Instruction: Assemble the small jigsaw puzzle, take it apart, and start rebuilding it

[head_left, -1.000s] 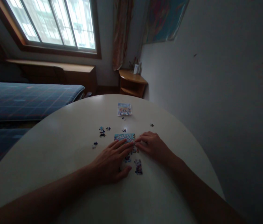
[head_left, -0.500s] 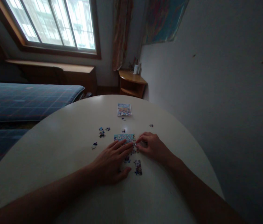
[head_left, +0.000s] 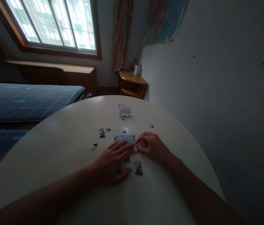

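A partly joined jigsaw puzzle point(head_left: 124, 137) with "Bluey" lettering along its top lies on the table. My left hand point(head_left: 113, 159) rests flat across it, fingers stretched out and thumb apart, hiding much of its middle and left. At the puzzle's right edge, my right hand point(head_left: 153, 146) has thumb and index finger pinched at a small puzzle piece point(head_left: 135, 149), mostly covered by the fingertips. Below the hands lies a separate joined strip of puzzle pieces point(head_left: 139, 168), just right of my left thumb.
Loose puzzle pieces lie left point(head_left: 102, 134), farther left point(head_left: 95, 146), above the puzzle point(head_left: 124, 131) and at right point(head_left: 152, 126). A picture sheet point(head_left: 124, 110) lies near the far edge of the round white table point(head_left: 75, 134). A bed point(head_left: 29, 101) stands left; a wall point(head_left: 227, 100) rises right.
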### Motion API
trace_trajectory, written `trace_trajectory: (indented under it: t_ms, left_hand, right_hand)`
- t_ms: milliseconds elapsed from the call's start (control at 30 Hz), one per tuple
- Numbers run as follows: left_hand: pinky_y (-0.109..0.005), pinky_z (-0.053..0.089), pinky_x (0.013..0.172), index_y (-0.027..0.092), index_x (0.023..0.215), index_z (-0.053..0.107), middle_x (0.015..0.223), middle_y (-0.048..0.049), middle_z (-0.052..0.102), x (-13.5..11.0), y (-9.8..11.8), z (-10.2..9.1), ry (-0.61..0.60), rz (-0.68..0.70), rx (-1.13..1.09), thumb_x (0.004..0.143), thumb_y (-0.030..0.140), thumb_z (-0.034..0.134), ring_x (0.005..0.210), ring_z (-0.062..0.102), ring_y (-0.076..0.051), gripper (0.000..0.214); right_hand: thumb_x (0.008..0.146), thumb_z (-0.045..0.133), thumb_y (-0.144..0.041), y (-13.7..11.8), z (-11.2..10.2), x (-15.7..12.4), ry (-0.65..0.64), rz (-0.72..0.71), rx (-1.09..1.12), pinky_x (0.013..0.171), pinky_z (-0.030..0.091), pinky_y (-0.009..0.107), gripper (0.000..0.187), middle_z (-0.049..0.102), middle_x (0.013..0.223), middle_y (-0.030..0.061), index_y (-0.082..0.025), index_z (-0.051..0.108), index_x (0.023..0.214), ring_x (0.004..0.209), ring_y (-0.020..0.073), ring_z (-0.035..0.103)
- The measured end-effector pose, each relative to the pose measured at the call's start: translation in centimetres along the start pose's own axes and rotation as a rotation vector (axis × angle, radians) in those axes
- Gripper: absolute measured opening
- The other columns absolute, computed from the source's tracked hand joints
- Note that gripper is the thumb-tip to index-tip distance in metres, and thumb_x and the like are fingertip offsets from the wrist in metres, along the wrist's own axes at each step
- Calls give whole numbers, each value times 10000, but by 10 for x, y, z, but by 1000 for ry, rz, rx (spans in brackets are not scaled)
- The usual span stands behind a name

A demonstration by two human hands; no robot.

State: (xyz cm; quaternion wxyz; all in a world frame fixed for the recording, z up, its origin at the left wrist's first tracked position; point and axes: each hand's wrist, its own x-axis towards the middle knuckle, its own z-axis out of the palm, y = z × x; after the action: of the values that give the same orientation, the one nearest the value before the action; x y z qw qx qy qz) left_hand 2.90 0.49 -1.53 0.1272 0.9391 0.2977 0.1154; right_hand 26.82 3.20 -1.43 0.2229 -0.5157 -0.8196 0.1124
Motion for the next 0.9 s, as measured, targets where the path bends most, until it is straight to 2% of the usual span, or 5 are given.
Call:
trace_trajectory:
  t_ms: [233,467,633,900]
  left_hand:
    - [-534,260,1189,192,1462,389,1577,-50,344,0,-1,3,21,15,-5,845,359,569,1442,299,-318,663]
    - [-523,259,1187,222,1470,377,1566,-34,365,0,-3,4,39,17,-5,870,342,548,1438,301,-306,636]
    - [-504,260,1192,187,1450,407,1572,-67,350,0,0,1,26,19,14,870,339,548,1440,303,-295,616]
    - [-520,255,1188,200,1448,415,1560,-82,368,1,0,1,31,7,-4,867,339,552,1435,311,-307,613]
  right_hand:
    - [782,712,-186,0,-1,-1,2,-18,-18,864,389,368,103,707,971,23,-252,720,861,956,205,638]
    - [796,743,-277,-1,-1,-2,1,-31,-40,866,391,379,84,710,975,29,-250,725,873,953,211,641]
    - [787,755,-286,-4,-1,-2,-3,-34,-64,878,394,384,103,715,965,36,-245,729,878,950,215,645]
    - [778,740,-237,-7,-2,0,-8,-34,-102,888,380,393,94,721,984,42,-237,720,870,970,226,643]
